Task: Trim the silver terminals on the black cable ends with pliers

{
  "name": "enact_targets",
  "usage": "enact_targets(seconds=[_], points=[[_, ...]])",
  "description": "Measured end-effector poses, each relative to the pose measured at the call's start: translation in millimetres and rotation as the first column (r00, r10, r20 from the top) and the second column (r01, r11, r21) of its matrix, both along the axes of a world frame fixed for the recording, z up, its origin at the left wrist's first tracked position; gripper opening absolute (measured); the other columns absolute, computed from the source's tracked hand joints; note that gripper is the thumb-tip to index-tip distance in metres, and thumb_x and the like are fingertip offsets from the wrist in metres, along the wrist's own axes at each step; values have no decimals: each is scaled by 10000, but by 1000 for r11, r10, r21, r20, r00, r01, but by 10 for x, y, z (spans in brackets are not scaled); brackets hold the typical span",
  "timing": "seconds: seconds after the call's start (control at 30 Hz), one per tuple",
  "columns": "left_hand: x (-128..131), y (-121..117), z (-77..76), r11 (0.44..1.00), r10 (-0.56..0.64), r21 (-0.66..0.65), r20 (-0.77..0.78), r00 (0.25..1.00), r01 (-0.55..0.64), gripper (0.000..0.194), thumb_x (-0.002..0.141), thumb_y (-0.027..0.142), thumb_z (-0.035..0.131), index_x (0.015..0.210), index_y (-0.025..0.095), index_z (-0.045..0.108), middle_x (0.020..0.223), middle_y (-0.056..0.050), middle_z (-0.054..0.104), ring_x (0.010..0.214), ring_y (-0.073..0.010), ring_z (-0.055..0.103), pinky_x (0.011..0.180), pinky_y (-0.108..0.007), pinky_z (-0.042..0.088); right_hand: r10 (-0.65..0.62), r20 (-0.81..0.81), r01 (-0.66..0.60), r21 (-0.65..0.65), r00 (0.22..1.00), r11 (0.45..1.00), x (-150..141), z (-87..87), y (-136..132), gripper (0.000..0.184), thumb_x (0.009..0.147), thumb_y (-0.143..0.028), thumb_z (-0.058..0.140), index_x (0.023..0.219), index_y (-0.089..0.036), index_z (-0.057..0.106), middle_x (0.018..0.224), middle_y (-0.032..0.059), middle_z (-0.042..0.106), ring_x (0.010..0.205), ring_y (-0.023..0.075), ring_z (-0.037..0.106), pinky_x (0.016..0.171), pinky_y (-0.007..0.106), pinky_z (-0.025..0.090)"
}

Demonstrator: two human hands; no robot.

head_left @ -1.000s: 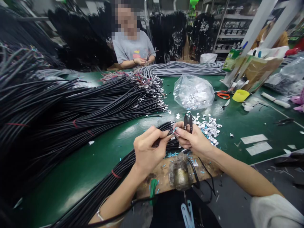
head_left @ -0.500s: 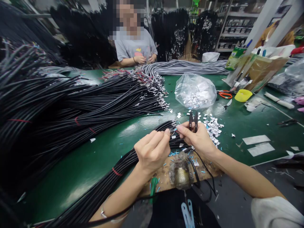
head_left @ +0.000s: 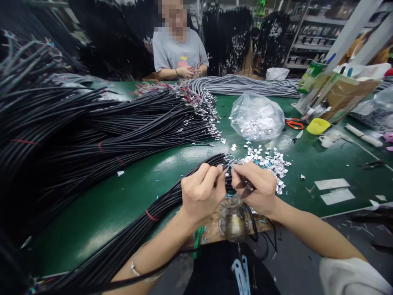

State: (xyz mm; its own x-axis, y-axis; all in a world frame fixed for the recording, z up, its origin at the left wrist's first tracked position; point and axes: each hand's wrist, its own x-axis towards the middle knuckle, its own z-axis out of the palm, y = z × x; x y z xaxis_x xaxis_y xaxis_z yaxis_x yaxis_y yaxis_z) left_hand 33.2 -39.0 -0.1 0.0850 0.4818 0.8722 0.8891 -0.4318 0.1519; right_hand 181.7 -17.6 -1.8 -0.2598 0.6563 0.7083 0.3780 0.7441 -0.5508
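A cable-assembly workshop: black cable bundles (head_left: pixel 101 135) heaped across a green worktable (head_left: pixel 107 213).

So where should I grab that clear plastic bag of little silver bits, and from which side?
Probably by the bunched plastic at the top of the clear bag, coming from above. It sits slumped on the green table, the silver pieces pooled low inside, so pinching the loose upper plastic should keep them from spilling.

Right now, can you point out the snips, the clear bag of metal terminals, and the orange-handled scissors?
snips (head_left: pixel 245 187): head view, on the dark blades under the right hand.
clear bag of metal terminals (head_left: pixel 257 116): head view, on the bag's middle.
orange-handled scissors (head_left: pixel 294 123): head view, on the orange handles.
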Motion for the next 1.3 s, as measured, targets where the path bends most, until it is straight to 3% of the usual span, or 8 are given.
enact_targets(seconds=[0.07, 0.13, 0.23, 0.33, 0.5, 0.9, 1.13, 1.3], points=[[1, -11, 31, 998, -36, -42, 104, 994, 41, 116, 738, 145, 648, 643, 152, 582, 530, 48, 482, 432, -55, 406, 437, -201, 307, 33, -9, -34, -60, 999, 998, 24, 27, 15, 172, 822, -225, 569, 977, -213, 643, 673, 0, 595, 580, 110, 517, 539, 255, 414], [-7, -18, 62, 997, -59, -46, 186, 981, 68, 110, 716, 138, 675, 646, 152, 591, 521, 53, 488, 427, -47, 397, 432, -190, 307, 38, -49, -48, -225, 998, 973, 44, 74, 52, 235, 852, -296, 541, 1069, -223, 594, 694, -6, 584, 563, 105, 502, 520, 246, 412], [-31, -27, 87, 998, -64, 6, 211, 975, 64, 118, 689, 124, 700, 649, 159, 596, 523, 54, 518, 433, -49, 414, 437, -188, 324, 59, -84, -84, -340, 995, 937, 57, 129, 104, 265, 898, -323, 466, 1137, -238, 545, 902, 36, 627, 753, 133, 580, 664, 278, 466], [-54, -35, 90, 998, -45, 60, 163, 986, 35, 118, 671, 98, 707, 681, 166, 611, 529, 54, 537, 447, -58, 445, 450, -194, 346, 135, -119, -168, -351, 984, 921, 51, 136, 116, 212, 892, -305, 488, 1069, -246, 590, 1014, 38, 643, 894, 150, 601, 786, 307, 470], [-74, -41, 88, 992, -25, 130, 122, 992, 9, 134, 670, 66, 689, 709, 170, 614, 519, 61, 518, 448, -62, 459, 461, -195, 368, 178, -187, -241, -400, 966, 884, 44, 128, 87, 195, 881, -318, 506, 1004, -242, 638, 935, 26, 676, 791, 132, 619, 706, 283, 491], [-67, -42, 95, 989, -17, 151, 74, 997, 5, 141, 689, 59, 663, 670, 173, 584, 493, 60, 527, 435, -71, 509, 453, -199, 384, 169, -165, -223, -404, 972, 887, 35, 146, 56, 206, 869, -295, 526, 986, -238, 685, 871, 27, 688, 731, 129, 607, 662, 282, 490], [-67, -44, 94, 988, -6, 154, 69, 998, -4, 133, 694, 65, 657, 687, 179, 589, 494, 61, 536, 425, -71, 510, 450, -201, 391, 168, -216, -251, -457, 962, 853, 22, 129, 60, 228, 865, -345, 524, 975, -232, 688, 696, 11, 617, 666, 130, 577, 619, 282, 484], [-64, -44, 92, 988, -16, 156, 72, 997, 4, 140, 690, 54, 662, 700, 173, 589, 503, 62, 532, 443, -71, 509, 456, -199, 389, 159, -212, -242, -462, 964, 853, 16, 127, 56, 216, 858, -340, 534, 965, -238, 691, 725, 14, 627, 668, 129, 574, 632, 287, 487]])
